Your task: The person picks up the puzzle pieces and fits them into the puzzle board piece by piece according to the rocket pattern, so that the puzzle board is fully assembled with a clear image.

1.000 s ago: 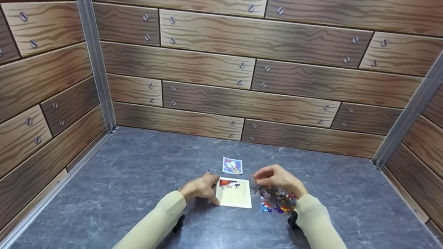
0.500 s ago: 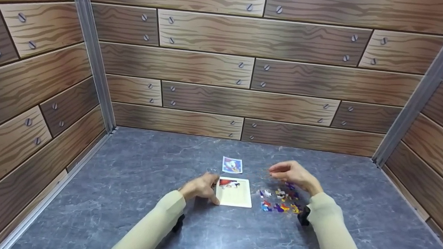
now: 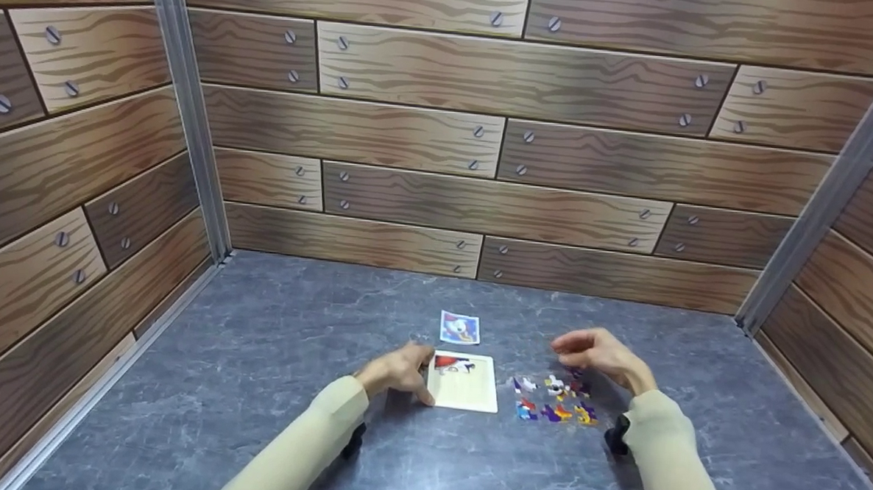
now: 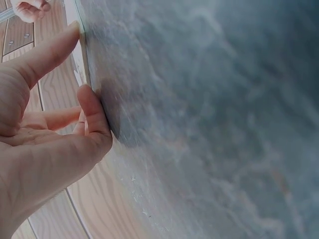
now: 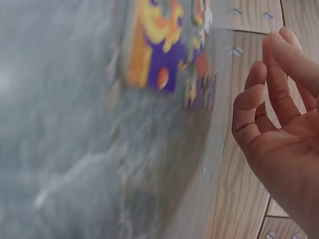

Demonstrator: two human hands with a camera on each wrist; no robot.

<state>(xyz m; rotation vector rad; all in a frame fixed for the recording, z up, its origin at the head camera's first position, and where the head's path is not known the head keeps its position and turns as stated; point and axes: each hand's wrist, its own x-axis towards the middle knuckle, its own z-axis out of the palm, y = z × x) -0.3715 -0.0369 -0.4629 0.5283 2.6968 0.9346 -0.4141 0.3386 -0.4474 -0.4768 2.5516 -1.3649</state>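
Observation:
A cream puzzle tray [image 3: 467, 393] lies flat on the table, with red and white printed pieces [image 3: 455, 364] fitted along its far left part. My left hand [image 3: 401, 369] holds the tray's left side, the thumb near the close corner and a finger at the far corner; the left wrist view shows both at the tray's edge. Several colourful jigsaw pieces [image 3: 556, 414] lie spread to the right of the tray. Over their far side hovers my right hand [image 3: 602, 357], fingers loosely bent. In the right wrist view nothing shows between its fingertips.
A small picture card [image 3: 460, 328] with a cartoon figure on blue lies just beyond the tray. The grey marbled table [image 3: 316, 299] is enclosed by wood-patterned walls [image 3: 404, 133] at the back and both sides, with metal corner posts [image 3: 191, 116].
My right hand has drawn away from the tray's right edge, moving rightwards over the jigsaw pieces and uncovering more of them. The left hand stays at the tray.

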